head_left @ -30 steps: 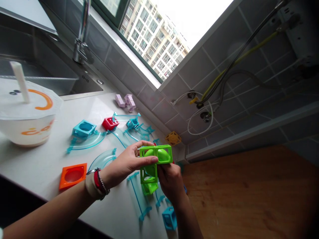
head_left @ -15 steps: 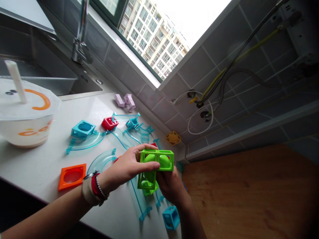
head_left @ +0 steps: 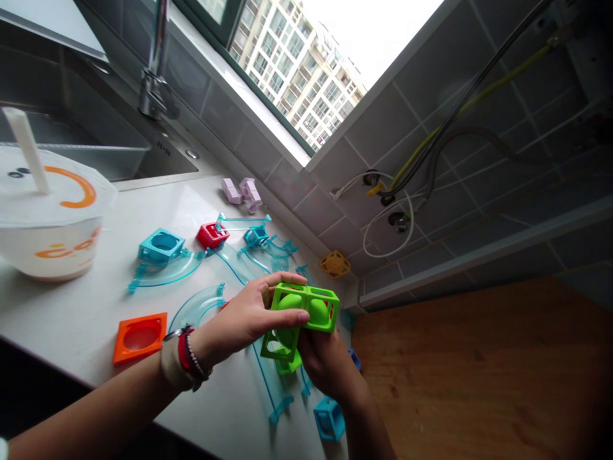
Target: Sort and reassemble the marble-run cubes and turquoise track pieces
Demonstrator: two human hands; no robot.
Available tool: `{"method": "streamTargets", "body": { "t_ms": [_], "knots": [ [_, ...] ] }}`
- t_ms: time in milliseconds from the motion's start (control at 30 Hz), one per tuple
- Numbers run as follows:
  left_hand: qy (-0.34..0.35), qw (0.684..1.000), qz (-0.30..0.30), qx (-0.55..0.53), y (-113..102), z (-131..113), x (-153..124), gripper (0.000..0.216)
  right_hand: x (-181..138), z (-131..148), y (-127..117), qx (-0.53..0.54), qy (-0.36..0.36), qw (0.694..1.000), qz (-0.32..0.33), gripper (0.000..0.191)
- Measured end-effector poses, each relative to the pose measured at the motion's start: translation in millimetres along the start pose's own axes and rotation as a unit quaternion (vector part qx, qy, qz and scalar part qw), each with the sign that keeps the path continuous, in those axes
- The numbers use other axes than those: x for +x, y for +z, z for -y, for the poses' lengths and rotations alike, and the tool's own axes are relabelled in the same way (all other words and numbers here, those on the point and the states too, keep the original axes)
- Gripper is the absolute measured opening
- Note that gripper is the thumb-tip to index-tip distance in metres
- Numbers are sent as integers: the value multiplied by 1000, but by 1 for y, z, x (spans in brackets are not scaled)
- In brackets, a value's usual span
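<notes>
Several joined green marble-run blocks (head_left: 320,313) are held above the white counter. My left hand (head_left: 253,310) grips them from the left, thumb across the front and fingers behind the top. From below and the right, my right hand (head_left: 322,361) closes on the same blocks; most of its fingers are hidden behind them. Clear blue track pieces (head_left: 271,383) lie under and around the hands. A bit of red shows behind the green frames, partly covered. A blue cube block (head_left: 329,418) rests near my right forearm.
An orange square block (head_left: 140,338), a blue block (head_left: 161,246), a red block (head_left: 212,236) and lilac pieces (head_left: 242,193) lie on the counter (head_left: 201,415). A yellow block (head_left: 334,264) sits by the tiled wall. At left stand a lidded cup (head_left: 57,217) and a sink (head_left: 96,140).
The green blocks have tilted slightly in my hands, their right end shifting a little to the right. Both hands keep their hold, and the view has shifted slightly.
</notes>
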State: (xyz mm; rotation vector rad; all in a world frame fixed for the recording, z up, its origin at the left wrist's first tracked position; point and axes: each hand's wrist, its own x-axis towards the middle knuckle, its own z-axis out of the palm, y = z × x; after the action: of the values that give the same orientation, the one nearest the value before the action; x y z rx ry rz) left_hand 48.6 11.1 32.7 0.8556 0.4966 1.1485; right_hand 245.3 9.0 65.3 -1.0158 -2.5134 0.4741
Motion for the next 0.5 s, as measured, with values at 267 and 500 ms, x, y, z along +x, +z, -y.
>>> {"method": "streamTargets", "body": {
  "t_ms": [267,500],
  "knots": [
    [55,997,51,35,7,-5,-12,53,0,10,-1,-28,-25,999,7,46],
    [201,971,81,101,13,-4,-34,51,-9,27,-9,-35,-63,997,6,41]
  ]
}}
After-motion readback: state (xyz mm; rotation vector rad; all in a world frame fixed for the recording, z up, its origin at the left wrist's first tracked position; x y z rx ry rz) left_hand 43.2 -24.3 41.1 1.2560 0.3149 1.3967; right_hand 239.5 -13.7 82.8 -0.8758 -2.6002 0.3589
